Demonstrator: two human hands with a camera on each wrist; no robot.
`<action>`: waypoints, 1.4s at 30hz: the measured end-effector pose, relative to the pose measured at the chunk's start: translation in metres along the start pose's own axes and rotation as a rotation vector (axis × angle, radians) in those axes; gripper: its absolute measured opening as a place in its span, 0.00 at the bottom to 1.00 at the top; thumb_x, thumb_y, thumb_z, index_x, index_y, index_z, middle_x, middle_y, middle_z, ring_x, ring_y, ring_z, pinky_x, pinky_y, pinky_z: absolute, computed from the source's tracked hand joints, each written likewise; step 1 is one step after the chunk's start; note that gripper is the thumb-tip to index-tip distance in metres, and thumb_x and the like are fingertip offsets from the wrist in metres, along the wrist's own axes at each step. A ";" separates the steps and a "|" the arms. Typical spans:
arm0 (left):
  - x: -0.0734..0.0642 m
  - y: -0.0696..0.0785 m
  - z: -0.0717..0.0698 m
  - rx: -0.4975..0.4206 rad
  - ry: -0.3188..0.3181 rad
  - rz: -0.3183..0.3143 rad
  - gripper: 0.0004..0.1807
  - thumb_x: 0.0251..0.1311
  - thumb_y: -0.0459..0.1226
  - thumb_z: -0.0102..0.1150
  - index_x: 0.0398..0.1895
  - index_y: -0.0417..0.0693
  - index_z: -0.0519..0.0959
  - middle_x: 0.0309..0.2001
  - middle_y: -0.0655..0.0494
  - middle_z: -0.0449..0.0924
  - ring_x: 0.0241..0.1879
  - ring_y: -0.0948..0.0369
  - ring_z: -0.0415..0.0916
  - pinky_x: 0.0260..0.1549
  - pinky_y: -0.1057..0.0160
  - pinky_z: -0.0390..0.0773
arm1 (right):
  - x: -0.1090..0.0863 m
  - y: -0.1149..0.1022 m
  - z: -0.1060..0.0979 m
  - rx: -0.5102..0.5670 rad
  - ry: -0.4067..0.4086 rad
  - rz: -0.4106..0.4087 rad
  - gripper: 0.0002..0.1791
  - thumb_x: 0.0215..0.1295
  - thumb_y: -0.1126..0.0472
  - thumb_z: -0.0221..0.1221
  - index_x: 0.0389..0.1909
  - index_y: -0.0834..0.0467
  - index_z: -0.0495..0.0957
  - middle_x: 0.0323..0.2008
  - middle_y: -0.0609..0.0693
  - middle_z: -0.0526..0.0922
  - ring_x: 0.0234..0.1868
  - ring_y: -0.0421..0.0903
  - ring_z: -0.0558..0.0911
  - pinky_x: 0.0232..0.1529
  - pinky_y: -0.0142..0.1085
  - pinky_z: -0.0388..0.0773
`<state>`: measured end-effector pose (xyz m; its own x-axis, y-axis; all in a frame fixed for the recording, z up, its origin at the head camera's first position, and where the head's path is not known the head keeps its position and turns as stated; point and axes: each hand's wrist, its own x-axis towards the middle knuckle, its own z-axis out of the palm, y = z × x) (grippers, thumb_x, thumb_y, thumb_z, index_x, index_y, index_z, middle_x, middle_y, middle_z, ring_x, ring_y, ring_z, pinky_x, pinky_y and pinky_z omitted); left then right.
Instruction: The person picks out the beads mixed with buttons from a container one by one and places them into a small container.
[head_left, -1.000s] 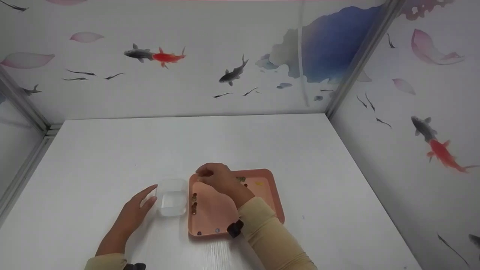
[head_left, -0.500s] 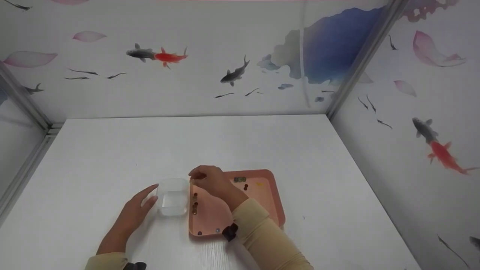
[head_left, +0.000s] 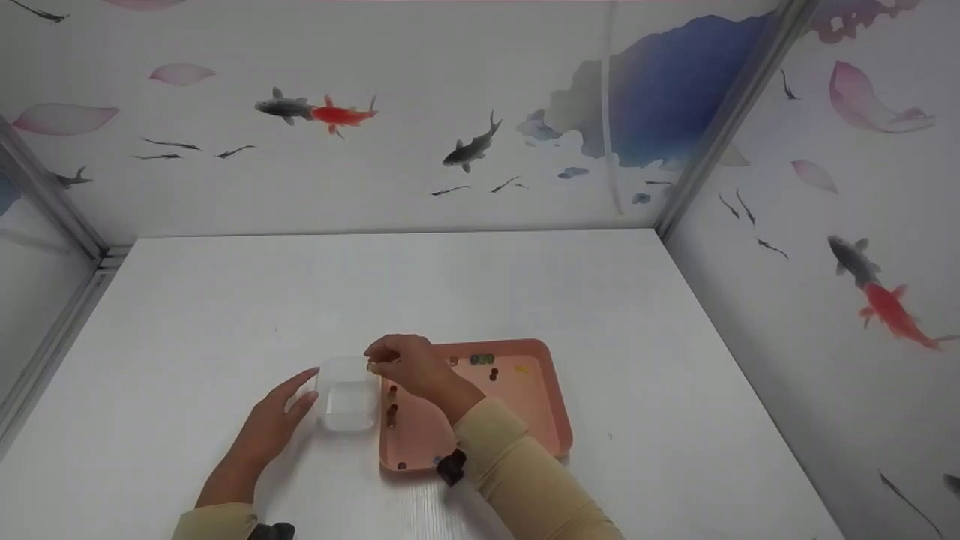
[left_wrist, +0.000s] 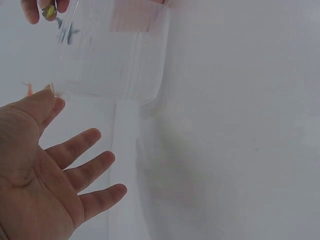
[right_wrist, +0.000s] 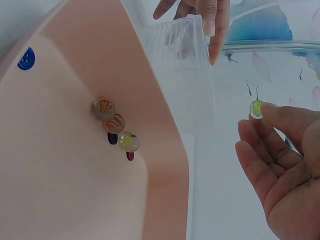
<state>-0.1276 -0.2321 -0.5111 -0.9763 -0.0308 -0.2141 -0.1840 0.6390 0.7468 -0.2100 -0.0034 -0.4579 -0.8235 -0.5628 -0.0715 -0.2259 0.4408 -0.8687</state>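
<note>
My right hand (head_left: 411, 367) pinches a clear glass marble (right_wrist: 256, 109) with a yellow-green swirl between thumb and fingertips. It is held up over the far right corner of a clear plastic box (head_left: 349, 409). To the box's left is my left hand (head_left: 271, 424), its fingertips at the rim and the other fingers spread and straight. A pink tray (head_left: 555, 420) stands right beside the box. Inside the tray, the right wrist view shows two orange-streaked marbles (right_wrist: 104, 110), a yellow one (right_wrist: 130, 142), and dark, red and blue buttons (right_wrist: 26, 59).
Along the tray's far side lie several greenish marbles (head_left: 481, 359), two dark red pieces (head_left: 493, 373) and a yellow piece (head_left: 522, 369). The white table (head_left: 637, 337) meets printed walls (head_left: 337, 180) at the back and right.
My right hand has moved left with the marble, from over the tray's far left corner to the box's rim. The left hand and the box stay in place.
</note>
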 end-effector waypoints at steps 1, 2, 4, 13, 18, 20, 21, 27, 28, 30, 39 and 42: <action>0.000 0.000 0.000 -0.001 -0.001 -0.003 0.35 0.71 0.59 0.40 0.75 0.53 0.57 0.74 0.40 0.52 0.72 0.37 0.47 0.67 0.36 0.50 | 0.001 0.000 0.001 0.005 -0.003 0.007 0.13 0.68 0.62 0.59 0.52 0.60 0.80 0.40 0.46 0.82 0.43 0.39 0.80 0.42 0.31 0.80; 0.000 0.000 0.000 -0.001 -0.001 -0.004 0.35 0.71 0.59 0.40 0.75 0.53 0.57 0.74 0.40 0.52 0.72 0.37 0.47 0.67 0.36 0.51 | 0.001 0.001 0.002 0.008 -0.005 0.018 0.13 0.68 0.62 0.59 0.51 0.60 0.80 0.40 0.46 0.82 0.42 0.39 0.80 0.41 0.31 0.80; 0.000 0.001 0.001 -0.003 -0.002 -0.010 0.34 0.71 0.57 0.41 0.74 0.53 0.58 0.74 0.40 0.52 0.72 0.37 0.47 0.66 0.35 0.51 | 0.003 0.001 0.004 0.002 -0.008 0.039 0.12 0.68 0.62 0.59 0.51 0.58 0.81 0.39 0.44 0.82 0.40 0.38 0.80 0.39 0.30 0.80; -0.001 0.001 -0.001 -0.008 -0.012 0.003 0.31 0.73 0.53 0.42 0.74 0.52 0.58 0.74 0.39 0.52 0.72 0.37 0.46 0.67 0.36 0.50 | 0.008 -0.002 0.012 -0.039 -0.017 0.053 0.10 0.67 0.60 0.61 0.47 0.52 0.82 0.37 0.40 0.81 0.39 0.36 0.78 0.38 0.29 0.79; 0.000 0.000 -0.001 -0.006 -0.007 0.015 0.32 0.72 0.55 0.41 0.74 0.51 0.58 0.74 0.40 0.53 0.73 0.39 0.46 0.67 0.37 0.50 | 0.008 -0.007 0.015 -0.094 -0.026 0.014 0.10 0.67 0.60 0.60 0.47 0.52 0.82 0.38 0.40 0.82 0.42 0.35 0.79 0.42 0.28 0.78; 0.000 0.000 -0.002 -0.008 -0.006 0.015 0.34 0.71 0.58 0.41 0.74 0.50 0.59 0.73 0.40 0.53 0.72 0.39 0.46 0.67 0.37 0.50 | 0.008 -0.008 0.016 -0.107 -0.030 0.007 0.10 0.67 0.60 0.60 0.47 0.51 0.82 0.38 0.40 0.82 0.42 0.35 0.79 0.43 0.28 0.78; 0.000 0.000 -0.001 -0.009 -0.008 0.013 0.35 0.71 0.58 0.40 0.74 0.50 0.58 0.73 0.40 0.53 0.72 0.39 0.46 0.67 0.37 0.50 | 0.009 -0.009 0.017 -0.114 -0.031 0.006 0.10 0.67 0.60 0.60 0.48 0.51 0.82 0.38 0.40 0.82 0.42 0.35 0.78 0.43 0.28 0.78; 0.000 0.001 -0.002 -0.014 -0.021 0.002 0.36 0.70 0.60 0.40 0.74 0.51 0.57 0.74 0.40 0.52 0.73 0.38 0.45 0.67 0.36 0.49 | 0.011 -0.007 0.022 -0.156 -0.030 -0.023 0.09 0.67 0.60 0.60 0.47 0.51 0.83 0.40 0.40 0.83 0.43 0.34 0.79 0.44 0.27 0.78; 0.000 0.002 -0.001 -0.013 -0.022 0.001 0.37 0.70 0.60 0.40 0.75 0.51 0.57 0.74 0.40 0.51 0.73 0.38 0.45 0.67 0.36 0.49 | 0.011 -0.007 0.023 -0.161 -0.030 -0.029 0.09 0.67 0.60 0.60 0.47 0.51 0.83 0.40 0.41 0.83 0.44 0.34 0.79 0.44 0.27 0.78; 0.001 0.001 -0.001 -0.010 -0.021 -0.008 0.38 0.69 0.62 0.39 0.75 0.52 0.57 0.74 0.40 0.51 0.73 0.38 0.45 0.67 0.36 0.49 | 0.012 -0.008 0.023 -0.165 -0.031 -0.030 0.09 0.67 0.60 0.61 0.47 0.51 0.83 0.40 0.41 0.83 0.43 0.34 0.79 0.44 0.27 0.77; 0.000 0.001 0.000 -0.007 -0.011 -0.010 0.35 0.70 0.59 0.40 0.74 0.52 0.58 0.74 0.40 0.52 0.72 0.38 0.46 0.67 0.36 0.51 | 0.015 -0.010 0.027 -0.193 -0.048 -0.012 0.10 0.68 0.60 0.60 0.48 0.51 0.82 0.41 0.41 0.83 0.43 0.34 0.79 0.45 0.27 0.77; 0.001 0.001 0.000 -0.007 -0.007 -0.005 0.35 0.70 0.59 0.40 0.74 0.52 0.58 0.74 0.40 0.53 0.72 0.39 0.46 0.67 0.37 0.51 | 0.016 -0.010 0.028 -0.204 -0.055 -0.010 0.10 0.68 0.59 0.60 0.48 0.52 0.82 0.41 0.41 0.82 0.44 0.34 0.78 0.46 0.27 0.77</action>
<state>-0.1284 -0.2317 -0.5101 -0.9746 -0.0290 -0.2219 -0.1896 0.6339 0.7498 -0.2063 -0.0359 -0.4640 -0.7924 -0.6026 -0.0948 -0.3390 0.5642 -0.7528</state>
